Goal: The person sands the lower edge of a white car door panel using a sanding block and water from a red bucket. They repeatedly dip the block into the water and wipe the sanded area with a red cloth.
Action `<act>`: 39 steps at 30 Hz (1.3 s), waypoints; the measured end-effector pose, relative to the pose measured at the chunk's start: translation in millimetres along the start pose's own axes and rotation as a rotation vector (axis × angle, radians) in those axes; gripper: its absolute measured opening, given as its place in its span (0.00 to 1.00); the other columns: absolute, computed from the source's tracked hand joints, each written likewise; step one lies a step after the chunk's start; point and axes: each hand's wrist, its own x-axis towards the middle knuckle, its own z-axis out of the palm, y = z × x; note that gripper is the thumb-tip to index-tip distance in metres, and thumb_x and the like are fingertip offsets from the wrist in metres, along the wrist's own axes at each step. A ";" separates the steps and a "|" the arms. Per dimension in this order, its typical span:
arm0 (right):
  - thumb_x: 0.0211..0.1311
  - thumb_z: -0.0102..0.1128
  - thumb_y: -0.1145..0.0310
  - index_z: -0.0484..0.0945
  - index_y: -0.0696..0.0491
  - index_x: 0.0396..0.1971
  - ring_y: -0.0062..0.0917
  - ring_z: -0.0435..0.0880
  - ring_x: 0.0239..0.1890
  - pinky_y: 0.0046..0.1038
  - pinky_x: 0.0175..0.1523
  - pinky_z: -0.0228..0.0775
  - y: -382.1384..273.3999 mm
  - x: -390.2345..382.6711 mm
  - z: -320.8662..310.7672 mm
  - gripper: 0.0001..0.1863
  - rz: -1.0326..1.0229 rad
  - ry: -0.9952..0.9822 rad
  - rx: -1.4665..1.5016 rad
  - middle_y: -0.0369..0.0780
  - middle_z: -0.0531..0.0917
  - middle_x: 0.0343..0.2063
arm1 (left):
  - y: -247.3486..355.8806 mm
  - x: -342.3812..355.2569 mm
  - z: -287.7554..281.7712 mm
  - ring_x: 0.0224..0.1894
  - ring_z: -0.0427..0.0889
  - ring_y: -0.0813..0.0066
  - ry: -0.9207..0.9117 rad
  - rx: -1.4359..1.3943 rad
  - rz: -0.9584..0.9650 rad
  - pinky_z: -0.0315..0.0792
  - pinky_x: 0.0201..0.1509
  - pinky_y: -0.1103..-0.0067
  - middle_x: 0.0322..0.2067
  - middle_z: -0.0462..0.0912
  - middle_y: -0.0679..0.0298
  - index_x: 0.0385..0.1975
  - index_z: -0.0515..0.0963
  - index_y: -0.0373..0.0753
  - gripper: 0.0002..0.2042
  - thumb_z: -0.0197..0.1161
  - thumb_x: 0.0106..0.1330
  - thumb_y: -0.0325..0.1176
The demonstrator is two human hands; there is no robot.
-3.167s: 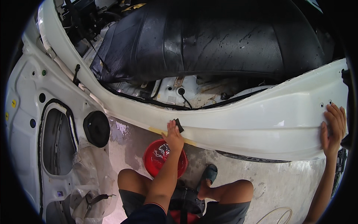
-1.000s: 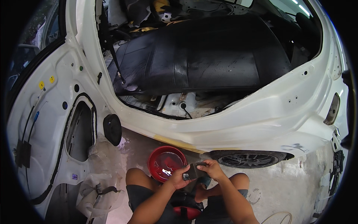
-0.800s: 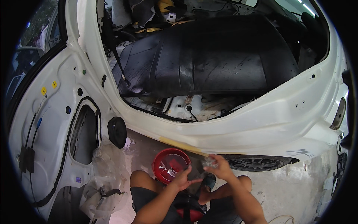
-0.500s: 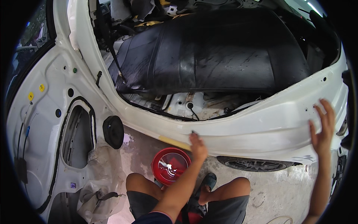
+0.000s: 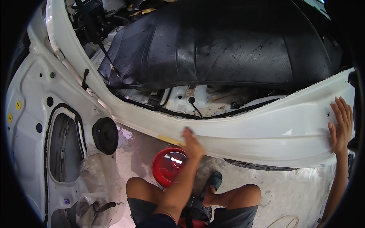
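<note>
White car panel (image 5: 262, 138): spans your front. Left hand (image 5: 193, 145) blurred at its lower edge, dark object (image 5: 187, 130) at the tips; cannot tell if pinched. Right hand (image 5: 343, 127) flat, thumb apart, probably bracing you. Red basin (image 5: 155, 167) below, presumably for reach. Patchy concrete floor (image 5: 283, 186); open door (image 5: 28, 140) leftward.

Glossy white car panel (image 5: 262, 131) — grained, leather-like black seat (image 5: 232, 45) — rough, matt concrete floor (image 5: 285, 190).

white curved car panel (image 5: 258, 137), yellow-patched below; blurred dark pad (image 5: 188, 129) over it
</note>
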 end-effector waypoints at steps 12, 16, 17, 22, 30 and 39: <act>0.67 0.49 0.46 0.80 0.51 0.55 0.44 0.65 0.71 0.50 0.75 0.53 -6.9 0.2 0.2 0.28 0.032 0.037 0.069 0.44 0.75 0.64 | -17.6 -3.5 -11.1 0.78 0.43 0.47 -0.086 0.272 0.045 0.34 0.73 0.37 0.76 0.47 0.50 0.76 0.49 0.38 0.31 0.33 0.79 0.50; 0.67 0.50 0.45 0.80 0.51 0.55 0.44 0.66 0.71 0.50 0.75 0.53 -5.4 -2.7 3.5 0.28 0.027 0.034 0.082 0.44 0.75 0.64 | -5.7 -18.8 -5.5 0.78 0.44 0.50 -0.279 0.204 0.194 0.33 0.75 0.42 0.75 0.49 0.49 0.76 0.48 0.38 0.31 0.30 0.79 0.51; 0.67 0.50 0.45 0.80 0.51 0.55 0.45 0.66 0.71 0.50 0.75 0.53 -4.3 -3.9 4.7 0.28 0.020 0.032 0.066 0.44 0.75 0.64 | -8.0 -16.0 -12.1 0.78 0.45 0.51 -0.268 0.208 0.155 0.34 0.75 0.42 0.75 0.50 0.49 0.76 0.49 0.38 0.32 0.29 0.79 0.52; 0.68 0.48 0.44 0.80 0.51 0.55 0.45 0.66 0.71 0.50 0.75 0.52 -3.4 -7.5 16.9 0.29 0.025 0.082 0.056 0.45 0.75 0.64 | -65.3 58.9 -74.5 0.73 0.58 0.47 0.214 0.064 -0.059 0.47 0.76 0.56 0.71 0.58 0.43 0.69 0.63 0.31 0.31 0.30 0.80 0.52; 0.67 0.49 0.43 0.80 0.52 0.54 0.46 0.69 0.69 0.52 0.75 0.53 4.1 -12.5 15.6 0.30 -0.053 0.104 0.080 0.47 0.78 0.60 | -198.8 -35.4 -70.1 0.52 0.79 0.39 0.230 -0.249 -0.792 0.75 0.59 0.57 0.55 0.78 0.43 0.57 0.73 0.31 0.25 0.41 0.79 0.48; 0.66 0.50 0.46 0.81 0.55 0.51 0.47 0.73 0.66 0.52 0.73 0.56 2.5 -5.2 -3.8 0.28 -0.068 0.023 0.053 0.48 0.80 0.57 | -242.1 -67.3 -54.6 0.51 0.82 0.50 -0.336 -0.174 -1.161 0.78 0.51 0.58 0.51 0.81 0.48 0.57 0.75 0.29 0.24 0.47 0.77 0.45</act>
